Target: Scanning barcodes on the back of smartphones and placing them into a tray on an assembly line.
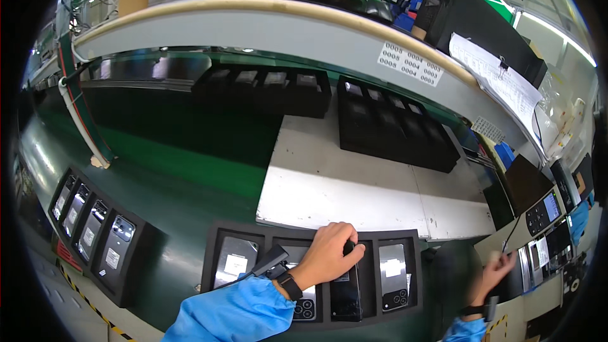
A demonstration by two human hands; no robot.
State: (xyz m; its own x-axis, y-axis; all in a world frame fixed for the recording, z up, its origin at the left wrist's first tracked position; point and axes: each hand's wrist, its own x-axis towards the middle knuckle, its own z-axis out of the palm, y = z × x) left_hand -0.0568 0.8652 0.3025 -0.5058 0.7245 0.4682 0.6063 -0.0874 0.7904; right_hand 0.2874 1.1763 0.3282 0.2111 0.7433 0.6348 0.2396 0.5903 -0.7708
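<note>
We see a dark glossy phone standing on its long axis in the third slot of the near black tray, its length running away from us, top end under our left hand, whose fingers close on that upper edge. The tray is matte, rectangular, with four slots; the three other phones in it lie flat, backs up, silvery with white stickers. Left of this tray sits a second black tray, also with four phones. Beyond the tray lies a flat white board, and past it two more dark trays under the curved shelf. Right of the tray, our right hand is blurred near a cable; we cannot tell whether it grips anything.
</note>
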